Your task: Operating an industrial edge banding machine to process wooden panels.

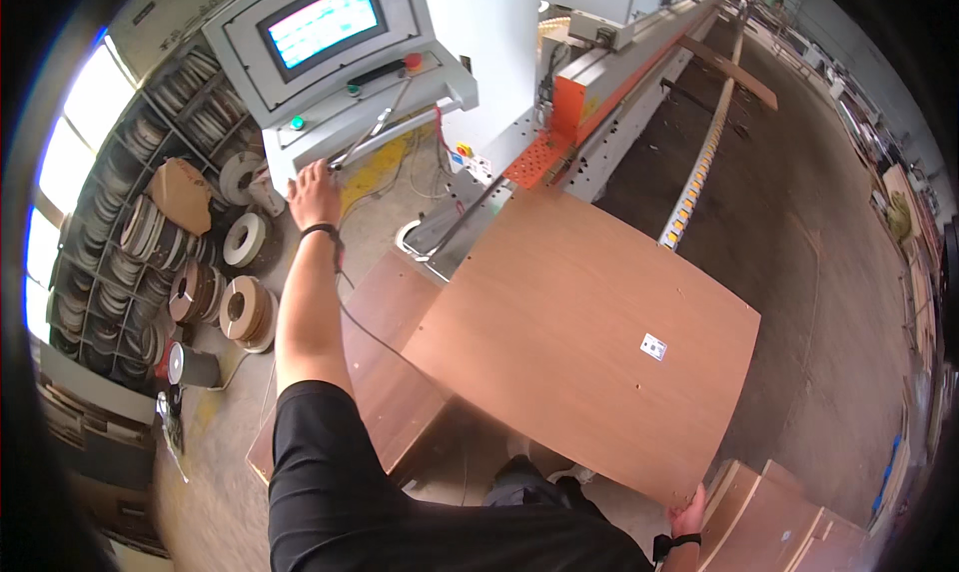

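Note:
A large brown wooden panel (pixel 589 332) lies flat at the infeed of a long edge-banding machine (pixel 599 72); a small white label sits on its right part. My right hand (pixel 687 517) grips the panel's near right corner. My left hand (pixel 313 194) is stretched out to the lower edge of the machine's grey control console (pixel 340 62), fingers resting on its handle bar below the lit screen. A black band is on each wrist.
Shelves (pixel 130 222) with several rolls of edge tape stand at the left, more rolls on the floor. A second brown panel (pixel 385 372) lies below the first. Stacked panels (pixel 789 522) sit at lower right. A roller rail (pixel 699 162) runs along the machine.

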### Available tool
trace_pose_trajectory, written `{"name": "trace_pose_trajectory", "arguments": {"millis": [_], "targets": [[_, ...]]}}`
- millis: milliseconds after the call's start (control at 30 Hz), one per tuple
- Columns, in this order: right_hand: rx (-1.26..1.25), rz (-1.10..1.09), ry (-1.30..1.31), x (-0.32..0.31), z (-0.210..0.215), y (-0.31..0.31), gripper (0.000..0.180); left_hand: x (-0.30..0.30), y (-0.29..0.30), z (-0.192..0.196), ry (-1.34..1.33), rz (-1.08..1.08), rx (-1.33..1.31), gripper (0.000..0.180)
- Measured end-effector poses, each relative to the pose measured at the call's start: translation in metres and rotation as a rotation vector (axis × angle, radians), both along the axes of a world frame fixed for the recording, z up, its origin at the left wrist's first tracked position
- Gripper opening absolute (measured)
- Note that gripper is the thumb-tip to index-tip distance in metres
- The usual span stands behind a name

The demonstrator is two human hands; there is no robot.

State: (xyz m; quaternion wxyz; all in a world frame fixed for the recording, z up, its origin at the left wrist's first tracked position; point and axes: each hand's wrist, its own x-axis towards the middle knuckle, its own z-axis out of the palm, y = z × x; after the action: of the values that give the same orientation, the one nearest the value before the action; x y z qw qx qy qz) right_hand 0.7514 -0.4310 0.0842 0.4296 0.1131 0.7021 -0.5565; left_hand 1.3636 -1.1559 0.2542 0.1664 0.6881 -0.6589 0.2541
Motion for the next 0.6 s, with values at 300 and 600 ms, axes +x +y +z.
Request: {"name": "trace_pose_trajectory", "arguments": {"millis": [300, 600], "targets": [[-0.009, -0.007, 0.021, 0.011, 0.03, -0.017, 0.04, -0.009, 0.089, -0.004, 0.303, -0.327, -0.034, 0.041], [-0.011, 0.061, 0.042, -0.006, 0.024, 0.001, 0.044, -0.063, 0.324, -0.116, 0.23, -0.415, 1.075, 0.025]]}}
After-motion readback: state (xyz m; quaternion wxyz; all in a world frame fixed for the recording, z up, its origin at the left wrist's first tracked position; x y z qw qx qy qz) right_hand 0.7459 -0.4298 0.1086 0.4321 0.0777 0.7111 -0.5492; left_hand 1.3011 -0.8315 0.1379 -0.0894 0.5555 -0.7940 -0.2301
